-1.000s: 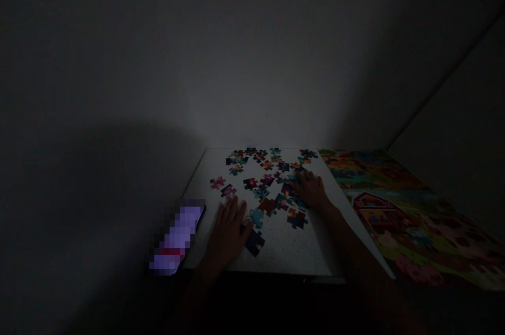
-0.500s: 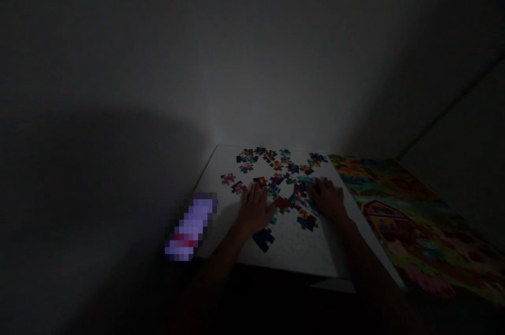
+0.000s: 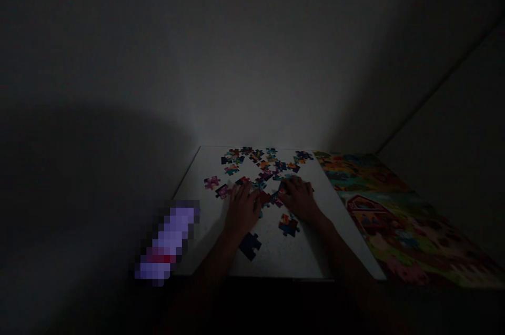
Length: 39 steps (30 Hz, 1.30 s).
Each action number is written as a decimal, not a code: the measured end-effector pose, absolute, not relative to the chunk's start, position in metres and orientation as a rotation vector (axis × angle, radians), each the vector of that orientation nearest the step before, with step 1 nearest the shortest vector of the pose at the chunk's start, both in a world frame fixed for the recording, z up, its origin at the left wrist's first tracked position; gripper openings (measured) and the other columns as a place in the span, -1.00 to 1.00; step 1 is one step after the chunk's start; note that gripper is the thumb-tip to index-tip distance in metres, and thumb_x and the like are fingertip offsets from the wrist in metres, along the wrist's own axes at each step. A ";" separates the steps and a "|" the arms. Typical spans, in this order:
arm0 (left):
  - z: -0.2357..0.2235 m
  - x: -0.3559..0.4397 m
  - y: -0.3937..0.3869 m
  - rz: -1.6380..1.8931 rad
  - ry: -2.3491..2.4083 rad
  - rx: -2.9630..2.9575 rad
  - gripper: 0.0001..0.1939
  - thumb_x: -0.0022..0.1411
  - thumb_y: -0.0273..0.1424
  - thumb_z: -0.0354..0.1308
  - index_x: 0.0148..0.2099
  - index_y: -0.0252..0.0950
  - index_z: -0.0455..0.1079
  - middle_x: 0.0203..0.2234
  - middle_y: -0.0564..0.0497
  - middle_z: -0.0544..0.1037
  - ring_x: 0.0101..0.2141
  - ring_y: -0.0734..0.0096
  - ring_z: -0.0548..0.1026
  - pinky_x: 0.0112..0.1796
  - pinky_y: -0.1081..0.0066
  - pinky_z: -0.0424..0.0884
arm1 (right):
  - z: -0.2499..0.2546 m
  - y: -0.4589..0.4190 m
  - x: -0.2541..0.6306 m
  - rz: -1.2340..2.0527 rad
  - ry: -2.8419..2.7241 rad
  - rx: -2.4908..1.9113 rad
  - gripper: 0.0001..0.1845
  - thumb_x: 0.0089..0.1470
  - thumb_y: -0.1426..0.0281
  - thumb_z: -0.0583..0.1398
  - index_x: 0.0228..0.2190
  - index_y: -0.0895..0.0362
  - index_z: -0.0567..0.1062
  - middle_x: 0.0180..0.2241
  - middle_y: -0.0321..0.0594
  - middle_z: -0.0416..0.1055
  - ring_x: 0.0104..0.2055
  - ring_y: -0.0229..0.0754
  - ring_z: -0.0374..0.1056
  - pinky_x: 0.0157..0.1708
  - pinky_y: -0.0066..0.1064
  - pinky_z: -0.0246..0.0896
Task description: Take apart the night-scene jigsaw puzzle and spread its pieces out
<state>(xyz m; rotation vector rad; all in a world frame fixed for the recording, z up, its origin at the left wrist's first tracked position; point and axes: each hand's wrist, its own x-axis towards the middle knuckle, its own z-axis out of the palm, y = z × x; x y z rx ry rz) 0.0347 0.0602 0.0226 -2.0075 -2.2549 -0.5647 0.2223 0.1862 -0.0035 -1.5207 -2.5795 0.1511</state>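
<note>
Loose jigsaw puzzle pieces lie scattered over a white board (image 3: 335, 251). My left hand (image 3: 241, 210) rests palm down at the near left of the cluster, fingers spread over a reddish puzzle piece (image 3: 242, 181), thumb out to the right. Bent over the pieces on the right is my right hand (image 3: 303, 200). Its fingertips touch a dark multicoloured piece (image 3: 278, 198), and nothing is seen lifted. Nearer me lie a dark blue piece (image 3: 251, 246) and an orange and blue piece (image 3: 289, 225). Pink pieces (image 3: 212, 183) sit to the left. Palms hide some pieces.
A colourful farm picture with a red barn (image 3: 365, 206) lies to the right of the board. At the left edge is a pixelated purple-white object (image 3: 169, 237). A pale wall (image 3: 252, 61) rises behind the board. The scene is dim.
The view has swung slightly right, so the board appears further left. My right hand has moved left over the pieces, closer to my left hand, which stays over the left pieces.
</note>
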 end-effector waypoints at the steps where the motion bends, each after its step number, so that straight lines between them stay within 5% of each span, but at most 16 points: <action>1: 0.024 0.035 0.061 -0.609 -2.212 -2.017 -0.63 0.41 -0.39 -0.09 0.14 -0.20 0.43 0.20 -0.10 0.42 0.23 0.19 0.32 0.30 0.04 0.08 | -0.003 0.183 0.218 0.158 -2.589 -1.497 -0.25 0.26 -0.07 -0.02 0.32 0.06 0.17 0.38 0.02 0.02 0.43 0.19 -0.18 0.33 0.17 -0.32; 5: 0.026 0.034 0.062 -0.704 -2.108 -2.110 -0.66 0.33 -0.49 -0.02 0.03 -0.20 0.49 0.00 -0.05 0.57 0.03 0.21 0.48 0.14 0.15 0.35 | -0.001 0.178 0.204 0.254 -2.603 -1.441 -0.15 0.22 -0.15 -0.02 0.35 0.08 0.12 0.40 0.04 -0.06 0.45 0.22 -0.25 0.35 0.15 -0.36; 13: 0.013 0.034 0.066 -0.645 -2.072 -2.188 -0.64 0.38 -0.35 -0.03 0.11 -0.17 0.47 0.14 -0.08 0.48 0.17 0.16 0.40 0.24 0.02 0.22 | 0.022 0.273 0.205 0.395 -2.394 -1.417 -0.31 0.34 0.05 -0.13 0.28 0.22 0.24 0.34 0.03 0.12 0.38 -0.06 0.04 0.31 -0.25 -0.03; 17: 0.007 0.031 0.068 -0.564 -2.123 -2.208 -0.57 0.41 -0.22 -0.03 0.24 -0.13 0.36 0.27 -0.11 0.33 0.28 0.11 0.25 0.28 -0.09 0.11 | 0.019 0.326 0.214 0.192 -2.374 -1.582 -0.32 0.32 0.17 -0.04 0.29 0.36 0.17 0.34 0.14 0.09 0.39 0.02 -0.01 0.32 -0.19 -0.11; 22: 0.003 0.031 0.069 -0.486 -2.169 -2.186 -0.52 0.42 -0.12 -0.06 0.29 -0.11 0.31 0.32 -0.13 0.26 0.32 0.02 0.17 0.28 -0.18 0.02 | 0.005 0.337 0.226 0.106 -2.435 -1.566 -0.37 0.35 0.17 -0.10 0.29 0.26 0.20 0.33 0.05 0.14 0.39 0.02 -0.04 0.32 -0.13 -0.12; 32: 0.004 0.033 0.070 -0.525 -2.203 -2.140 -0.54 0.40 -0.18 -0.03 0.28 -0.12 0.32 0.31 -0.08 0.28 0.32 0.03 0.17 0.29 -0.12 0.03 | 0.000 0.288 0.253 0.141 -2.408 -1.645 -0.36 0.36 0.19 -0.13 0.36 0.18 0.06 0.37 0.03 0.03 0.41 -0.01 -0.04 0.32 -0.14 -0.08; 39: 0.005 0.034 0.069 -0.581 -2.192 -2.104 -0.56 0.40 -0.24 -0.04 0.24 -0.16 0.38 0.26 -0.13 0.35 0.28 -0.02 0.25 0.27 -0.16 0.07 | -0.010 0.264 0.265 0.179 -2.321 -1.592 -0.41 0.34 0.20 -0.08 0.27 0.20 0.25 0.34 0.04 0.11 0.37 0.03 0.06 0.32 -0.10 -0.05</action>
